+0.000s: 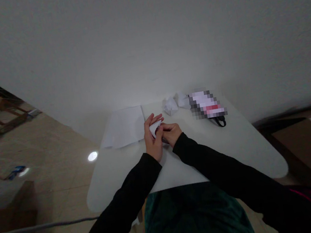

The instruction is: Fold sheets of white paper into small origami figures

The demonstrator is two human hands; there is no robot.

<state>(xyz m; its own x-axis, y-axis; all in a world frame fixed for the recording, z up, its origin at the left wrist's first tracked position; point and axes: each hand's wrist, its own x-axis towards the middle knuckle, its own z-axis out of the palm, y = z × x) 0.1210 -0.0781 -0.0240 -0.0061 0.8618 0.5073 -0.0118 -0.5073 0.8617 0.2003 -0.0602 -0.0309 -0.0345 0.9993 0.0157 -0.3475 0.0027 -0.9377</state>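
Observation:
Between my two hands, above the middle of the white table, is a small folded piece of white paper. My left hand holds it from the left, thumb in front and the other fingers stretched up behind. From the right, my right hand pinches its edge with bent fingers. Part of the paper is hidden by the fingers. White paper sheets lie flat, overlapping, to the left of my hands. Behind the hands sit two folded white paper shapes, one beside the other.
A phone-like object, blurred out, lies at the table's back right with a black strap loop. The white table stands against a grey wall. A cable runs at the left; a cardboard box is at the right.

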